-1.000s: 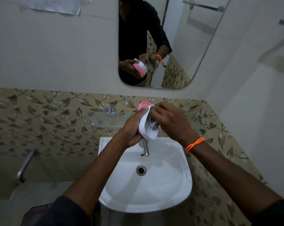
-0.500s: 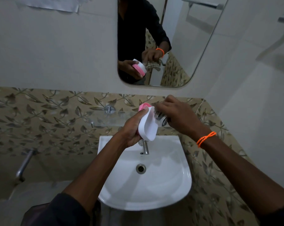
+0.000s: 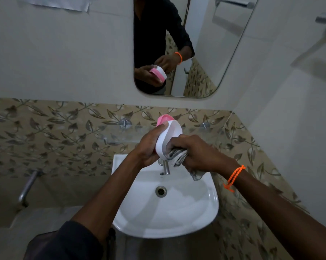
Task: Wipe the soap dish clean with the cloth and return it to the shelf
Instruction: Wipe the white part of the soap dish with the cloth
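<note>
The soap dish is white on one side and pink on the other. It is up in the air, above the back of the sink, and it stands tilted on its edge. The left hand holds it, with the thumb curled over the top rim and the fingers wrapped round the pink side. The right hand has its fingers curled tight round a bunched grey cloth. The cloth touches the low end of the white side of the dish, and one corner of it hangs down over the sink.

An orange bead band sits on the right wrist. The tap is just under the hands. The drain is in the middle of the white bowl.

Behind the hands a clear glass shelf sticks out from the leaf-pattern tiles. Its front edge is close to the dish. Above the tiles the wall is plain, and a mirror hangs there showing both hands and the dish. A metal pipe sits low on the left. The side wall on the right is near the right arm.
</note>
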